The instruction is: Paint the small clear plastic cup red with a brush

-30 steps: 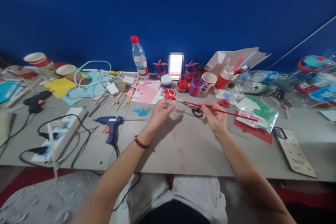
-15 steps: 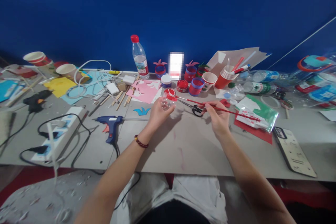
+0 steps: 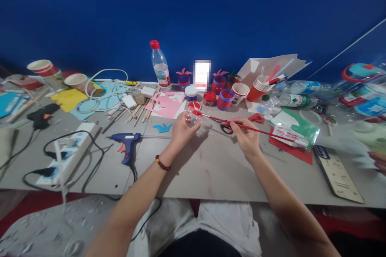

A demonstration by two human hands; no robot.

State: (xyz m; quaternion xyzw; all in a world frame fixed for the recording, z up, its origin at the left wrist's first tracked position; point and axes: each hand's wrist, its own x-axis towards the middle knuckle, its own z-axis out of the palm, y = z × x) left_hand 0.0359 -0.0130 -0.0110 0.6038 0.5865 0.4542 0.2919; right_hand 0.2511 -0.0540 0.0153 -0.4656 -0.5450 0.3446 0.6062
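Observation:
Near the middle of the table, my left hand holds a small clear plastic piece between its fingers. My right hand grips a long red paintbrush, its handle sloping down to the right. The brush's red tip is at the clear piece, over some red paint there. Just behind sits a round lid with red paint. Black-handled scissors lie beneath the brush, partly covered by my right hand. An open jar of red paint and a purple-and-red cup stand farther back.
To the left are a blue glue gun, a blue paper cutout and a power strip. A bottle stands behind. On the right lie a phone and a green sheet; another person's hand shows at the edge.
My right hand has shifted slightly left with the brush, bringing its tip toward the clear piece. Another person's hand and something pale have appeared at the right edge.

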